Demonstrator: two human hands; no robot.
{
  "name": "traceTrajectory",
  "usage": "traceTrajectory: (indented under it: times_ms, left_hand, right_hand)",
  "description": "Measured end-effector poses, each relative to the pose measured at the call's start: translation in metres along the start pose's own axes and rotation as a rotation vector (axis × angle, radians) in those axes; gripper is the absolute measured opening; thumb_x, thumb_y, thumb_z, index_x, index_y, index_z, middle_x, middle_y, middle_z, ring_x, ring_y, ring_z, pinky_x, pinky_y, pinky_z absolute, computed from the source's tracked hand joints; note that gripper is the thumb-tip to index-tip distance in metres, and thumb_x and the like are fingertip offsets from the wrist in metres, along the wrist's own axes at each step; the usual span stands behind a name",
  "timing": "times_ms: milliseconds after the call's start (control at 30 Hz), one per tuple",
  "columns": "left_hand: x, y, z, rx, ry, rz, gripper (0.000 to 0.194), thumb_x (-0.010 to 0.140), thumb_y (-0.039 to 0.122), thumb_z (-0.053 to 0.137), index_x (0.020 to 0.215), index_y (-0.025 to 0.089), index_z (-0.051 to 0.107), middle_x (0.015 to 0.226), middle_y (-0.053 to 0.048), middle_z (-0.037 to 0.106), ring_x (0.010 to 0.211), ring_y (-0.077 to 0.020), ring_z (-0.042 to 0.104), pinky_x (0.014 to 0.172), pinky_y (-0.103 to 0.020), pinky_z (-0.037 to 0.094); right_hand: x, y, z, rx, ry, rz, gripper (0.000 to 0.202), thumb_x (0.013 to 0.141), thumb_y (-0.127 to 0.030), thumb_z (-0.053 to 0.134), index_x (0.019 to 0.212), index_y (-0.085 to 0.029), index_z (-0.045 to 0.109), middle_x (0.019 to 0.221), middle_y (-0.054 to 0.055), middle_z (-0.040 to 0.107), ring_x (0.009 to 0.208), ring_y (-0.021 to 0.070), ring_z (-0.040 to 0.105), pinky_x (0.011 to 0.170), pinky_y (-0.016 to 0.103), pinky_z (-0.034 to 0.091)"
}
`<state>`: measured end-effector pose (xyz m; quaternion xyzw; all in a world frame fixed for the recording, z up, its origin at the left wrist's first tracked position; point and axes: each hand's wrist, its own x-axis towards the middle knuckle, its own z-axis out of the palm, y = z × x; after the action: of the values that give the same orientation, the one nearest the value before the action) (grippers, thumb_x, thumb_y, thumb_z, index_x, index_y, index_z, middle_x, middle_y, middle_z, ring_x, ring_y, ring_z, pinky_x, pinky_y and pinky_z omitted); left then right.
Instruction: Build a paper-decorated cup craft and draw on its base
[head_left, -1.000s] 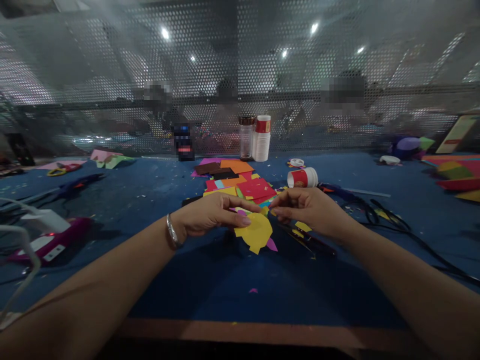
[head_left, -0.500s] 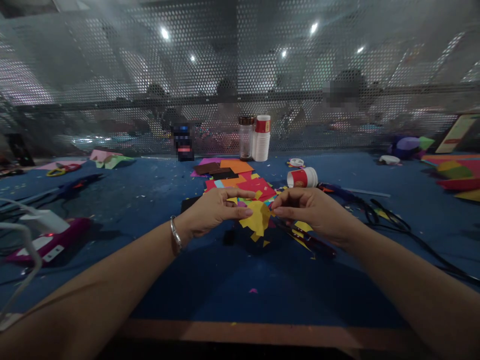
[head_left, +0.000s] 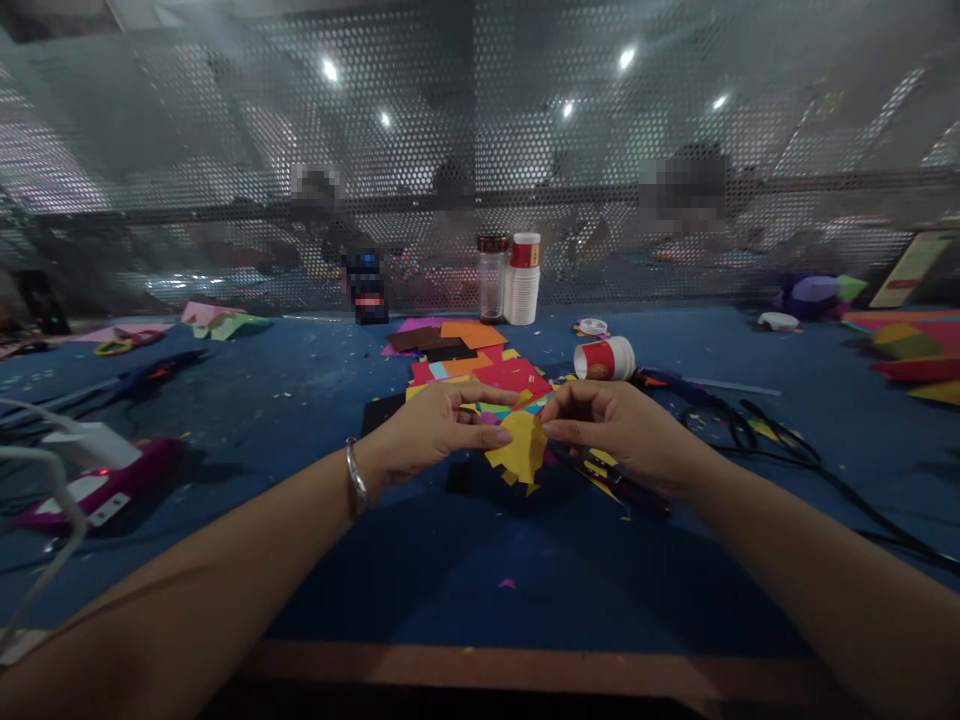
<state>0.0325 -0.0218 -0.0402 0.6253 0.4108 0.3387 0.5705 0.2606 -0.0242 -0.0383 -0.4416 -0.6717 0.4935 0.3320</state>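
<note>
A yellow paper cutout with a notched, tabbed edge is held up above the blue table. My left hand, with a silver bangle at the wrist, pinches its left side between thumb and fingers. At the right edge of the cutout, the thumb and fingertips of my right hand are closed on it. Behind the hands lies a heap of coloured paper sheets. Scissors with dark handles rest below my right hand, beside yellow paper scraps.
A paper cup lies on its side behind my right hand. A glass bottle and a stack of paper cups stand farther back. Glue guns with cables lie at both sides. A magenta power strip sits at left.
The yellow cutout has turned slightly and shifted a little to the right between my fingers. My left hand has moved slightly right with it; my right hand stays nearly in place.
</note>
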Motion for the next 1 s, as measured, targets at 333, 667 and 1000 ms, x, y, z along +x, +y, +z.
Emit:
traceTrajectory:
  times_ms: [333,667,1000]
  left_hand:
    - [0.0001,0.0004,0.0016,-0.012,-0.019,-0.011,0.056,0.057,0.029,0.091,0.111,0.019,0.075,0.093,-0.003,0.067,0.073,-0.01,0.053,0.074,-0.029,0.048]
    - [-0.001,0.001,0.001,0.011,-0.047,-0.003,0.054,0.063,0.028,0.088,0.114,0.019,0.075,0.096,-0.005,0.068,0.073,-0.0095,0.051,0.072,-0.027,0.047]
    - [-0.005,0.0022,0.0031,0.114,-0.139,0.033,0.047,0.07,0.023,0.081,0.117,0.022,0.073,0.087,-0.001,0.064,0.068,-0.0088,0.046,0.067,-0.024,0.043]
  right_hand:
    - [0.0001,0.0019,-0.0006,-0.058,-0.021,-0.013,0.023,0.074,-0.036,0.076,0.081,-0.02,0.061,0.073,-0.001,0.061,0.067,0.0154,0.06,0.064,0.031,0.046]
    - [-0.0015,-0.0034,0.0007,-0.014,0.089,-0.043,0.029,0.076,-0.044,0.075,0.084,-0.019,0.062,0.076,-0.001,0.061,0.062,0.0103,0.054,0.06,0.027,0.047]
    - [0.0027,0.0009,0.0038,-0.02,0.086,-0.029,0.024,0.075,-0.038,0.075,0.082,-0.018,0.065,0.076,0.0,0.062,0.064,0.0111,0.054,0.058,0.026,0.046]
